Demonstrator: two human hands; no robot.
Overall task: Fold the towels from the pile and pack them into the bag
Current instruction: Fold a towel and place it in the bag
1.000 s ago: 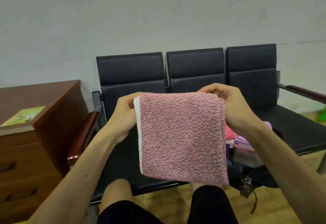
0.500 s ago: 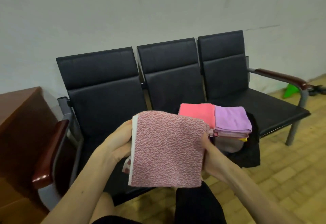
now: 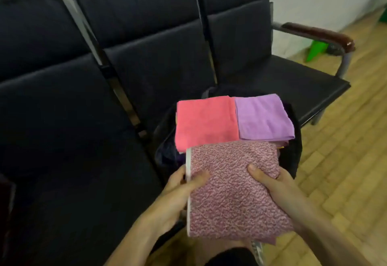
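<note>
- while both thumbs press down on the folded pink speckled towel [image 3: 232, 190], the left hand [image 3: 180, 190] and right hand [image 3: 272, 182] clamp its side edges just before the black bag [image 3: 293, 156].
- keep it level; lay it flush against the coral towel [image 3: 205, 123] and lilac towel [image 3: 263, 117].

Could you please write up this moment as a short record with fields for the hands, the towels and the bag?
left hand: grips the left edge of the speckled pink towel, thumb on top
right hand: grips its right side, thumb on top
speckled pink towel: folded, held flat at the near edge of the bag
bag: black, open, on the bench seat
top of bag: coral towel and purple towel, folded, side by side
</note>
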